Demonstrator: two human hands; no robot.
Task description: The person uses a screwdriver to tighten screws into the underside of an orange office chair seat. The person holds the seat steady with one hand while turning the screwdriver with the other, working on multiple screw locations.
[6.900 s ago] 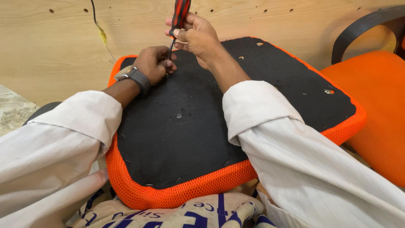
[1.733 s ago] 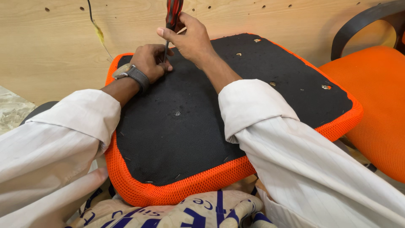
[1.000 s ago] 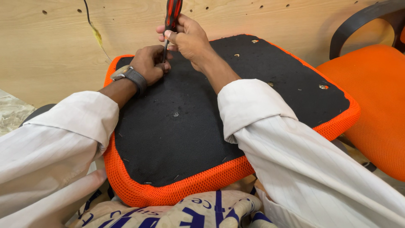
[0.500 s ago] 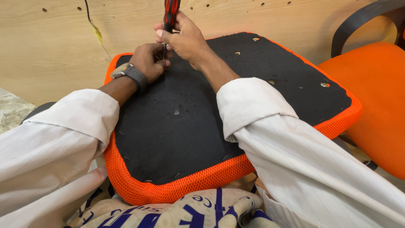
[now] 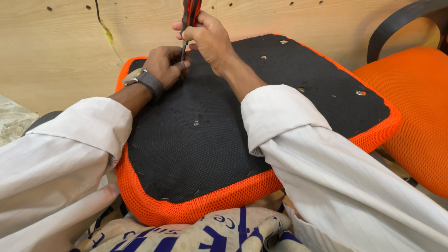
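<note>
Screwdriver (image 5: 190,14), one, red and black, stands upright at the top middle of the frame with its thin metal tip down on the far edge of the seat cushion (image 5: 242,140). Fingers of the right hand (image 5: 207,37) are wrapped tight round its handle. Fingers of the left hand (image 5: 165,65) are curled in a narrow pinch at the tip, pressing on the cushion. One grey watch (image 5: 148,81) sits on the left wrist. Two white sleeves (image 5: 326,168) come up from the bottom of the frame.

One cushion lies upside down, black underneath with an orange mesh rim. About five small holes show along its upper right part, and one small fixing sits in the middle. One orange chair (image 5: 415,107) with a black armrest stands at the right. A wooden board (image 5: 56,46) fills the top left. A printed cloth (image 5: 210,233) lies at the bottom.
</note>
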